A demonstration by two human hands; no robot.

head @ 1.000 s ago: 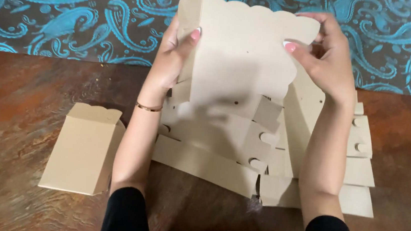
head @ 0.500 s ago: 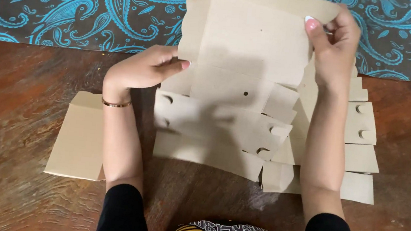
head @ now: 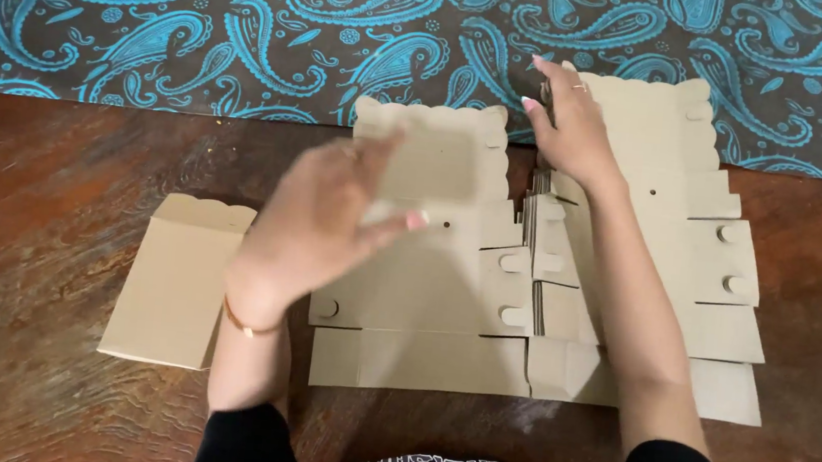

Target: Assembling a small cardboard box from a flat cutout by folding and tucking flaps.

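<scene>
On the brown wooden table [head: 44, 186], a flat cardboard box blank [head: 425, 293] with a scalloped top edge is laid out at centre. Above it, the left hand [head: 332, 218] is seen blurred, fingers loosely spread and raised over the blank's upper panel; whether the card is touched cannot be told, and nothing is gripped. At 3 o'clock from this blank, a stack of similar flat blanks [head: 718, 281] is positioned, its left edge just beside the centre blank. The right hand [head: 572, 126] is placed at 12 o'clock on the stack, fingers extended and pressed flat near the scalloped top edge. At 9 o'clock, a folded cardboard sleeve [head: 170, 283] is lying flat, apart from both hands. A blue paisley cloth [head: 250, 25] is spread along the table's far edge.
</scene>
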